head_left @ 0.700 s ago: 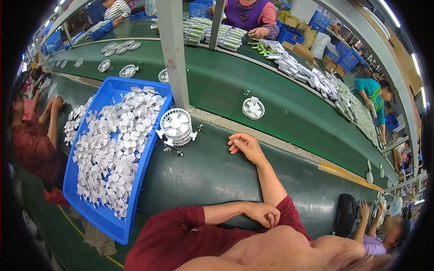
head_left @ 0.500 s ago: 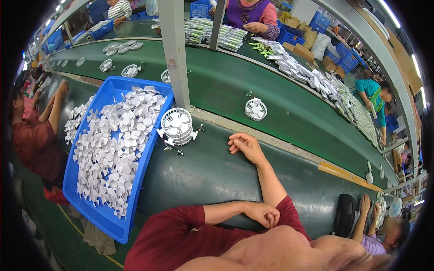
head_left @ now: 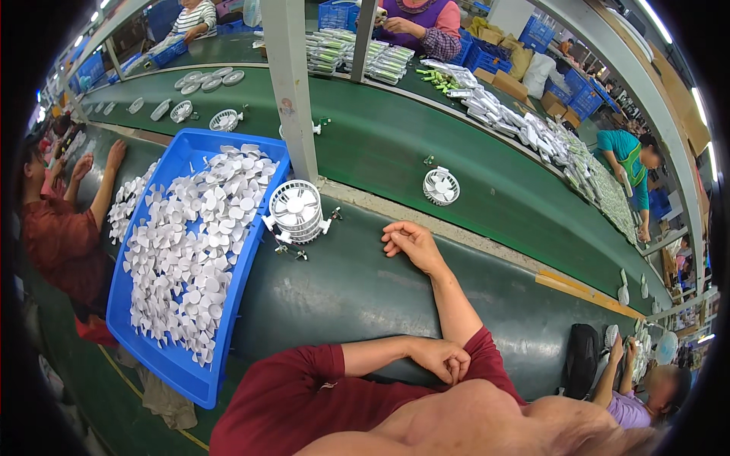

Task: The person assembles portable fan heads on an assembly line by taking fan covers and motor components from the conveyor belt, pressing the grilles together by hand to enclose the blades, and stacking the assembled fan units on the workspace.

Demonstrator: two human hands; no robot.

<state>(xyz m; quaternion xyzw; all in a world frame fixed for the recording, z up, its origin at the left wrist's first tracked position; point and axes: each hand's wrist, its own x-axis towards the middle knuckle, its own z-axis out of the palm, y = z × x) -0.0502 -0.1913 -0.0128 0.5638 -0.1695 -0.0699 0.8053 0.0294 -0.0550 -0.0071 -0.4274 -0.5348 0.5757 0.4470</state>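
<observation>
My right hand [head_left: 411,245] rests on the dark green worktop, fingers loosely bent and apart, holding nothing. Across my body lies my left forearm; my left hand [head_left: 442,360] is curled closed beside my right elbow, with nothing visible in it. Left of my right hand stands a stack of round white fan housings [head_left: 296,213], with small wired parts at its sides. Beside the stack, a blue tray [head_left: 220,372] is heaped with small white fan blades [head_left: 194,258]. On the green conveyor belt beyond my right hand lies a single white fan housing [head_left: 441,187] with wires attached.
A grey post [head_left: 292,99] rises behind the tray. More white fan parts [head_left: 225,120] lie on the belt [head_left: 372,144]. Co-workers sit at left [head_left: 65,235] and lower right [head_left: 631,406], near a black bag [head_left: 580,361]. Across the belt, white-and-green packages [head_left: 494,110] are piled.
Fan parts on the conveyor have shifted right. The left co-worker's hands have moved apart, and the lower-right co-worker's hands now hold a white part. My own hands stay in place.
</observation>
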